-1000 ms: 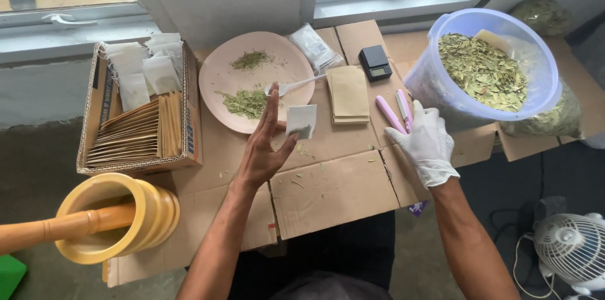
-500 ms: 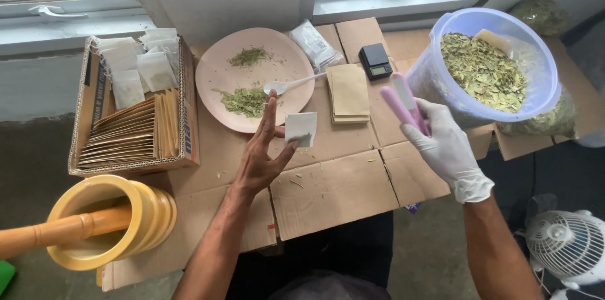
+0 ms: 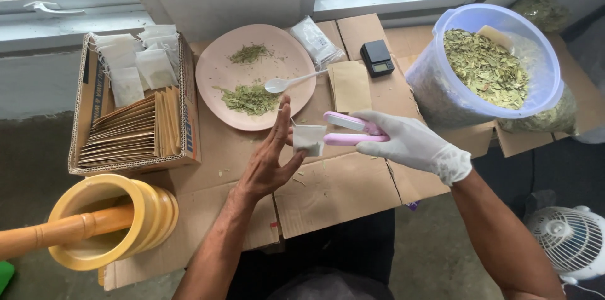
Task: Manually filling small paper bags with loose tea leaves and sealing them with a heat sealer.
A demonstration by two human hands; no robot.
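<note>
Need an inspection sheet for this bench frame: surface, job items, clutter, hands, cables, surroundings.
Surface: flattened cardboard sheets over a low table, leaf crumbs scattered.
Job's things: small white tea bag in the left hand; pink handheld sealer in the right hand, its jaws at the bag's edge.
Clutter: pink plate with two leaf piles and a white spoon; cardboard box of bags and envelopes; pocket scale; tub of dried leaves; yellow mortar with pestle.
Grippers: left hand bare, pinching the bag; right hand gloved, gripping the sealer.
Cables: nothing seen.
Surroundings: window sill behind; white fan on floor.
</note>
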